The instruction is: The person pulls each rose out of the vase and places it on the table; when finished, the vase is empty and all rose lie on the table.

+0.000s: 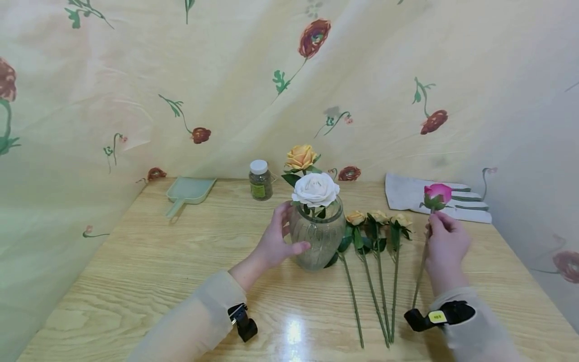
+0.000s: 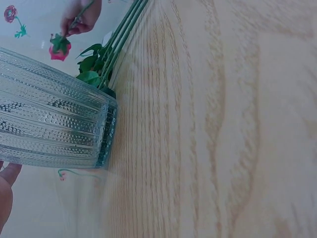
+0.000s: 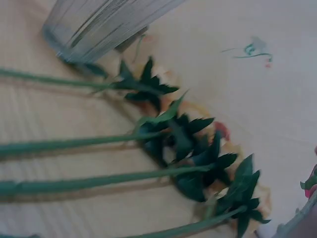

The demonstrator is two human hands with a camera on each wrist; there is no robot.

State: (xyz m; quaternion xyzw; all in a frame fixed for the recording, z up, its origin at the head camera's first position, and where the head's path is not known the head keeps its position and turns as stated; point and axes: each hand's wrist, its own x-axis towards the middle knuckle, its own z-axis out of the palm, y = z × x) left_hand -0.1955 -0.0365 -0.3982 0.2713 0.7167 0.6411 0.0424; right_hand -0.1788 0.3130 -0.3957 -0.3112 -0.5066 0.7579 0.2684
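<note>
My left hand (image 1: 273,242) holds the ribbed glass vase (image 1: 314,246), thumb on the near side and fingers round the left. In the vase stand a white rose (image 1: 315,190) and, behind it, an orange-yellow rose (image 1: 301,157). Out to the right, my right hand (image 1: 448,244) pinches a pink rose (image 1: 439,193) by its stem just under the bloom, head up and stem slanting down toward the wrist. Between vase and right hand lie several pale yellow roses (image 1: 379,217), heads away from me; their green stems (image 3: 99,181) cross the right wrist view.
A pale green dustpan (image 1: 190,191) lies at the back left of the wooden table (image 1: 149,281). Behind the vase's left side stands a small jar (image 1: 260,181) with a white lid. A grey-white glove (image 1: 402,193) lies at the back right, partly behind the pink rose. Flower-printed cloth (image 1: 226,75) hangs behind.
</note>
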